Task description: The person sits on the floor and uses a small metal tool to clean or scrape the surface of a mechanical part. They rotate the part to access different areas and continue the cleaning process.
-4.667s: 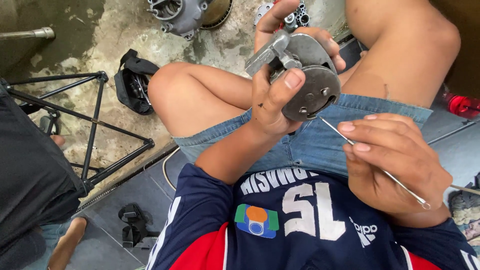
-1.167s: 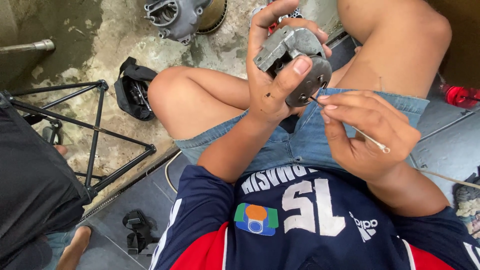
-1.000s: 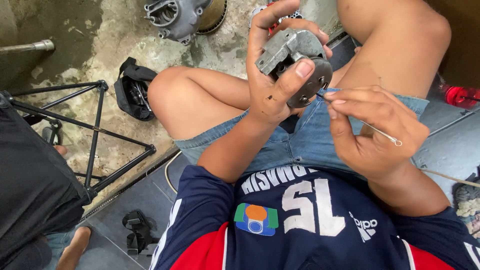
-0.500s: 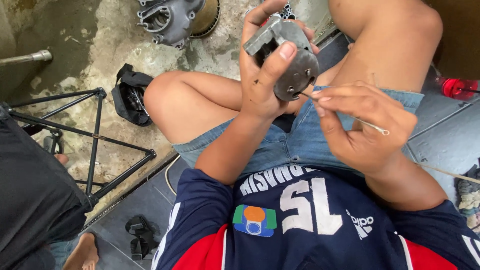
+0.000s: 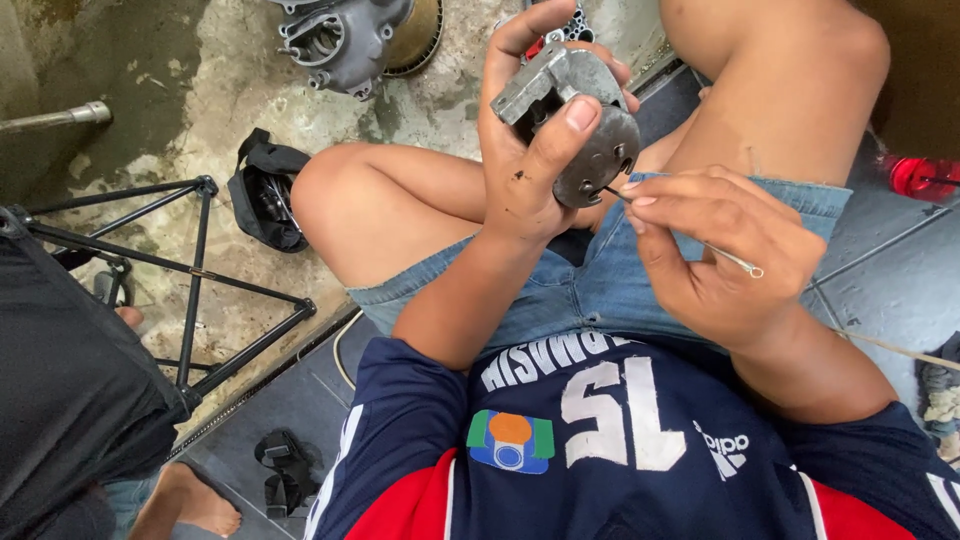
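Note:
My left hand (image 5: 530, 150) grips a grey metal engine part (image 5: 580, 120), round-bodied with a flat bracket on top, held up above my lap. Its thumb presses across the part's face. My right hand (image 5: 720, 255) pinches a thin metal wire (image 5: 690, 235) between thumb and fingers. The wire's tip sits in a small hole on the part's lower face, and its looped end sticks out behind my fingers. I sit with bare knees bent, in denim shorts and a dark blue jersey.
A grey engine casing (image 5: 345, 40) lies on the stained concrete floor ahead. A black strap bag (image 5: 265, 195) rests by my left knee. A black metal frame (image 5: 190, 270) stands at left, beside another person's bare foot (image 5: 190, 500). A red object (image 5: 920, 175) lies at right.
My left hand has lifted the metal part higher and nearer the camera. My right hand has brought the wire's tip from beside the part into a hole in its face.

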